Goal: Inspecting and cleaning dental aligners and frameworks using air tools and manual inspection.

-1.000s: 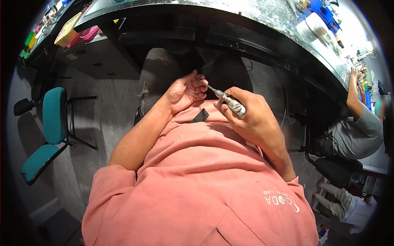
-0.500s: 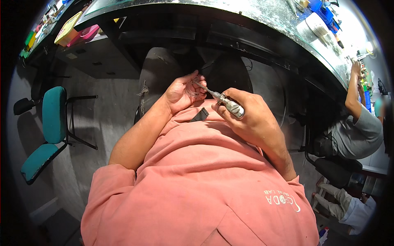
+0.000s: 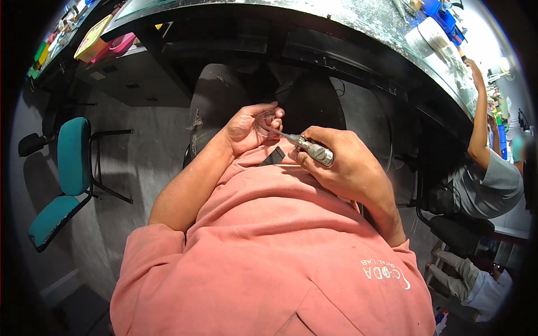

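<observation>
Above my lap, my left hand [image 3: 242,130] is closed around the edge of a clear, curved dental tray or retainer [image 3: 261,124]; its exact kind is hard to make out. My right hand [image 3: 354,163] grips a silver rotary handpiece [image 3: 318,152] with the thumb and fingers. From it a thin shank points up and left into the curve of the clear piece. The tip looks to be at or touching that piece, though the contact is too small to confirm. A small black clip-like object [image 3: 273,157] lies on my pink shirt below the hands.
A dusty glass-topped workbench [image 3: 336,17] spans the far side, with a white roll-like item [image 3: 427,36] and blue containers on its right. At left stands a teal chair [image 3: 74,154], near a yellow bin [image 3: 93,39]. A co-worker [image 3: 486,182] sits at right, reaching over the bench.
The clear piece has turned in my left hand, and those fingers have shifted. The handpiece tip has moved slightly lower. At right, the co-worker's arm has reached farther over the bench.
</observation>
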Demonstrator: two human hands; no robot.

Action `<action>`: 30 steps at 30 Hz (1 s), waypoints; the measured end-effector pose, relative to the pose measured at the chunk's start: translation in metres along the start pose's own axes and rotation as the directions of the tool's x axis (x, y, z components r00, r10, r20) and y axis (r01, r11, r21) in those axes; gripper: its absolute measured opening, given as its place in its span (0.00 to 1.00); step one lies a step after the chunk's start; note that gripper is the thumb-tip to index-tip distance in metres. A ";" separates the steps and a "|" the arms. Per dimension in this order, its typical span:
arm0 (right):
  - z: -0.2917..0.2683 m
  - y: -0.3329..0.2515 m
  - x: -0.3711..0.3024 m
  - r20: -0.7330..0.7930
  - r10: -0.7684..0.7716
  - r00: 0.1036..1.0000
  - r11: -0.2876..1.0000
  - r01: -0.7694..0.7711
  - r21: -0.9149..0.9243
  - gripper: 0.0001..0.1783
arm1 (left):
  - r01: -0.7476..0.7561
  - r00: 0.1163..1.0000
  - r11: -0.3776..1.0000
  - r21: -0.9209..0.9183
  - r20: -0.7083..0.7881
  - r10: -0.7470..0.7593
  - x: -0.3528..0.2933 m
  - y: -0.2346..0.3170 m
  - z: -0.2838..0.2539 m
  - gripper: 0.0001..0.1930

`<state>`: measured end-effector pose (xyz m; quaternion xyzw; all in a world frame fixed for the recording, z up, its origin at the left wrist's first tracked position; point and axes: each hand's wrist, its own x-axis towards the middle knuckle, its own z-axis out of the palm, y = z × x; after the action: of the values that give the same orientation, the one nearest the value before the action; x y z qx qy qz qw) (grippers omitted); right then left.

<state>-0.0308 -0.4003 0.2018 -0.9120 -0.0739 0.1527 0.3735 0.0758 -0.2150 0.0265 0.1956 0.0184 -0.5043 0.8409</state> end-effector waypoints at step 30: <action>-0.007 -0.005 -0.005 0.132 -0.001 0.991 0.992 0.018 -0.127 0.17 | 0.103 0.994 0.979 0.178 -0.051 -0.095 -0.006 0.002 0.016 0.16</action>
<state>-0.0333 -0.4028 0.2108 -0.9217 -0.1122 0.2056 0.3092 0.0713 -0.2144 0.0431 0.2805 0.0002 -0.5408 0.7930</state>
